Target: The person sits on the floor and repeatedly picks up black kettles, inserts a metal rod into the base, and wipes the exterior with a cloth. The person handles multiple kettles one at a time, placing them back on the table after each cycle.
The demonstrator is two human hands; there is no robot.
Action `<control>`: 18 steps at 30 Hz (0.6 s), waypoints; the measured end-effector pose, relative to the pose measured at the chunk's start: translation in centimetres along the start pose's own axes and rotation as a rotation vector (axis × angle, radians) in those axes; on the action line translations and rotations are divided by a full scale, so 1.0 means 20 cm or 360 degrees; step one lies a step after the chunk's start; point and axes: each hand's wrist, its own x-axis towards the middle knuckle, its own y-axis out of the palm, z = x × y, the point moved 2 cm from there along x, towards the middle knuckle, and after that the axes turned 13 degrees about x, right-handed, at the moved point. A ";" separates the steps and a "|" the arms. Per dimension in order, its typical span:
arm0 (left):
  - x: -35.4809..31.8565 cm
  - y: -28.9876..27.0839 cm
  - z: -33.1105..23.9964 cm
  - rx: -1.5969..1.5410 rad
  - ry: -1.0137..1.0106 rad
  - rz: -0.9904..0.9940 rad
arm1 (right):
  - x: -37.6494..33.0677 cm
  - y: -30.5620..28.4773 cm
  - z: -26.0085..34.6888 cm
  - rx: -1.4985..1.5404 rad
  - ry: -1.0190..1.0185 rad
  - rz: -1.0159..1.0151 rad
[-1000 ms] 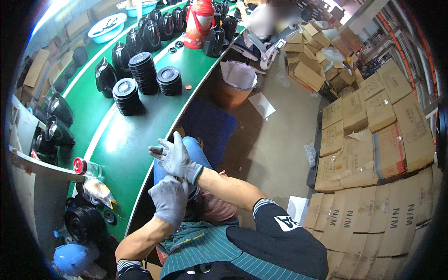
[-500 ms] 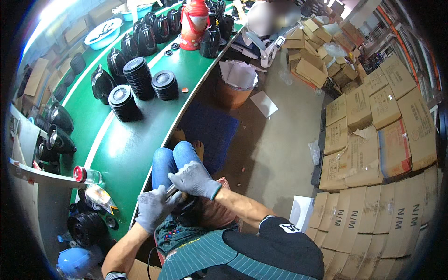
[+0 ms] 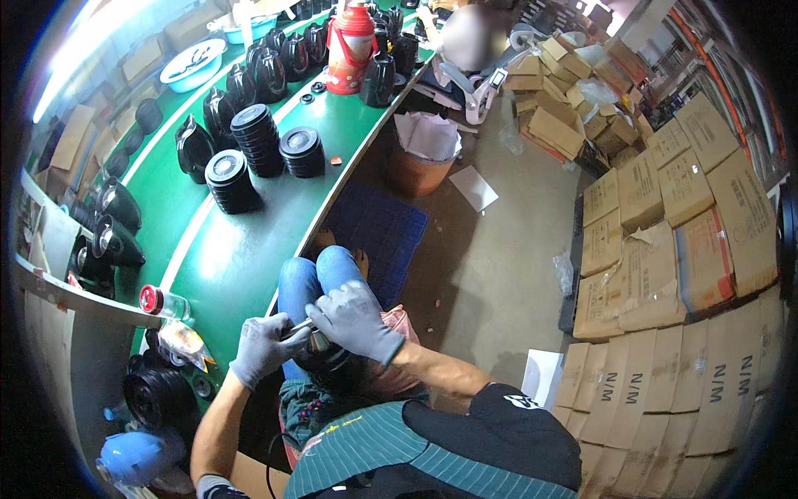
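Both my hands wear grey gloves and meet over my lap. My left hand (image 3: pixel 263 346) is closed round one end of a thin metal rod-like tool (image 3: pixel 298 327). At the tool's other end, the fingers of my right hand (image 3: pixel 356 321) are closed; whether they grip it or a part beneath is hidden. Under my right hand a dark rounded piece with a shiny metal part (image 3: pixel 319 342) rests on my lap, partly covered. Left of my hands, a clear jar with a red lid (image 3: pixel 165 303) lies on the green table (image 3: pixel 241 258).
Stacked black round lids (image 3: pixel 257 140) and several black jugs (image 3: pixel 195 150) stand on the table beside a red thermos (image 3: pixel 351 50). A paper-filled bin (image 3: pixel 422 158) is on the floor. Cardboard boxes (image 3: pixel 636 283) line the right. Another person (image 3: pixel 470 37) is at the far end.
My hands have shifted slightly up and apart, showing more of the thin metal tool and the shiny part under my right hand. The view has also shifted a little.
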 end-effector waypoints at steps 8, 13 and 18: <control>-0.22 0.19 0.67 -0.0738 -0.1063 -0.0867 | -0.27 0.12 -0.09 0.0674 0.0202 0.0132; -0.27 0.38 1.21 0.0249 -0.1443 -0.0884 | -0.24 0.14 -0.07 0.0840 0.0043 0.0034; -0.27 0.37 1.25 0.0240 -0.1629 -0.0794 | -0.23 0.07 -0.03 0.0947 0.0072 0.0000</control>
